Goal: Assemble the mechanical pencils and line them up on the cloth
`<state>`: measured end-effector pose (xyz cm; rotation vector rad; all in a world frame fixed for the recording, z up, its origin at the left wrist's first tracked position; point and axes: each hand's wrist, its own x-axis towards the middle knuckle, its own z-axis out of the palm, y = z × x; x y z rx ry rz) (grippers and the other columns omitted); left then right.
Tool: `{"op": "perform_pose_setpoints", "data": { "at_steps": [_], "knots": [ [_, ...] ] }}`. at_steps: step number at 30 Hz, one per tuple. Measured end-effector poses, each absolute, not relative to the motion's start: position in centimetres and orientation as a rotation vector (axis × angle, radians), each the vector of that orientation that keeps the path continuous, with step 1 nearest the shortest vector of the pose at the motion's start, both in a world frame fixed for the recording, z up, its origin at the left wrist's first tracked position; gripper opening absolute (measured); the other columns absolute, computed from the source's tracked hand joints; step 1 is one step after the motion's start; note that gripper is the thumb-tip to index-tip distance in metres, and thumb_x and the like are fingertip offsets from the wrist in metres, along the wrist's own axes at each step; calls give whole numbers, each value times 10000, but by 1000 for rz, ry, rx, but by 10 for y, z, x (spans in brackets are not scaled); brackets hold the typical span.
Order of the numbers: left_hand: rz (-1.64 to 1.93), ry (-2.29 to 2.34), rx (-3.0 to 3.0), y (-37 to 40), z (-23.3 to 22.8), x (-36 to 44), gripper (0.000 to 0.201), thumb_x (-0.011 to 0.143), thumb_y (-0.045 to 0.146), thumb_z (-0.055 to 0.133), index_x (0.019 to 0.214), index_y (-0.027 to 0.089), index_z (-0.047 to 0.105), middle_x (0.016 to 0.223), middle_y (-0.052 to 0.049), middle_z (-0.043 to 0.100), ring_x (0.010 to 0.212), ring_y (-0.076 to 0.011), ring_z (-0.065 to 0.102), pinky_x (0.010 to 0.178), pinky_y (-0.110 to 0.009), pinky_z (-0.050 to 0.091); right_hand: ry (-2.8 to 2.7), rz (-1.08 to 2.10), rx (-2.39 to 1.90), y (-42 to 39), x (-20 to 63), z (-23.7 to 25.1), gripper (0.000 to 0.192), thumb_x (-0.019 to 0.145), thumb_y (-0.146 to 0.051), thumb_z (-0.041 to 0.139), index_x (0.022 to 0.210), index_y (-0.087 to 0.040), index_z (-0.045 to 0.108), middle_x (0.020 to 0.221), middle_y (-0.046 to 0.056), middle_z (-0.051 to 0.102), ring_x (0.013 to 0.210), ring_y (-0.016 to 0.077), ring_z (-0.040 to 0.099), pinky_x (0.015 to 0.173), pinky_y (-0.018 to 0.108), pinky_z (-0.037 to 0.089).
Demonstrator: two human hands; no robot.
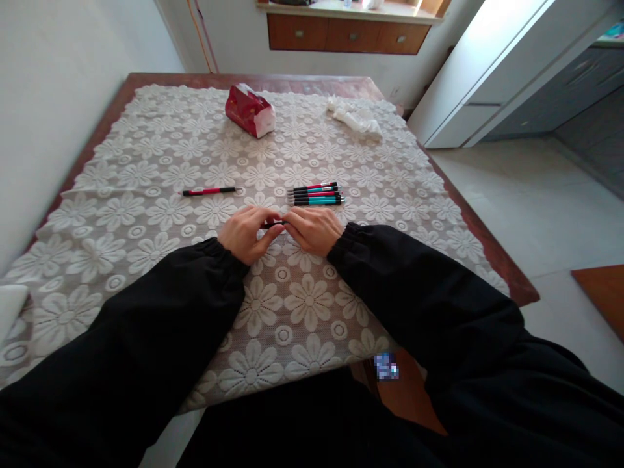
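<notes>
Mid-tabletop point(146, 97), the left hand point(246, 233) and right hand point(314, 229) each pinch an end of a dark pen point(274, 223) between closed fingers.

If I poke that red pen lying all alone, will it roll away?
Probably a little. The red pen looks round and slim, so it may roll, though the bumpy lace tablecloth would likely slow it. It should feel light and stiff.
</notes>
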<state>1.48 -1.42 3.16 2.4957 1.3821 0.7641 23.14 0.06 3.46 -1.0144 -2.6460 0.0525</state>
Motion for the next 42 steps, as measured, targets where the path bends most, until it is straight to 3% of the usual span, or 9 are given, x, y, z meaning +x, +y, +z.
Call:
{"op": "perform_pose_setpoints", "data": {
  "at_steps": [2, 6, 12, 17, 25, 36, 42],
  "knots": [
    [757, 1385, 2493, -14, 32, 15, 299, 956, 445, 555, 1038, 194, 696, 900, -65, 732, 864, -227, 654, 836, -369, 529, -2655, 53, -1009, 2, 231, 34, 415, 1092, -367, 289, 1072, -172, 655, 999, 71, 691, 844, 168, 581, 731, 311, 315],
    [670, 1430, 2524, -13, 31, 15, 374, 1021, 374, 410, 857, 200, 698, 822, -75, 723, 858, -239, 644, 836, -382, 519, -2659, 39, -997, 4, 231, 33, 314, 1072, -343, 392, 1091, -161, 646, 1031, 90, 698, 906, 192, 595, 771, 316, 331],
    [767, 1428, 2484, -13, 29, 15, 252, 992, 370, 514, 1052, 195, 687, 958, -73, 731, 917, -229, 657, 877, -367, 524, -2645, 121, -1035, 2, 231, 36, 336, 1069, -386, 390, 1179, -171, 623, 1049, 79, 715, 885, 182, 604, 757, 305, 329],
    [726, 1472, 2453, -15, 31, 15, 209, 973, 319, 518, 1033, 194, 674, 931, -75, 723, 906, -238, 659, 855, -375, 525, -2667, 17, -1096, 3, 231, 35, 400, 1094, -363, 302, 1089, -200, 667, 980, 50, 705, 803, 155, 580, 720, 317, 291],
    [660, 1746, 2320, -16, 36, 17, 243, 985, 246, 419, 1014, 222, 659, 917, -69, 715, 891, -246, 657, 825, -388, 509, -2546, -26, -1253, 4, 234, 35, 314, 1045, -295, 386, 1015, -193, 681, 964, 52, 682, 725, 156, 528, 692, 324, 283],
    [742, 1831, 2162, -12, 32, 15, 163, 969, 251, 476, 1097, 227, 573, 1027, -89, 709, 949, -267, 671, 842, -417, 516, -2529, -43, -1293, 4, 235, 36, 304, 1026, -291, 407, 965, -185, 686, 942, 55, 686, 721, 160, 524, 699, 333, 289],
    [782, 1610, 2175, -9, 30, 13, 135, 940, 330, 574, 1011, 232, 634, 959, -62, 714, 898, -231, 677, 815, -381, 544, -2582, -27, -1184, 4, 235, 33, 317, 1029, -302, 407, 979, -187, 698, 963, 62, 682, 735, 157, 532, 705, 322, 297]
  ]
}}
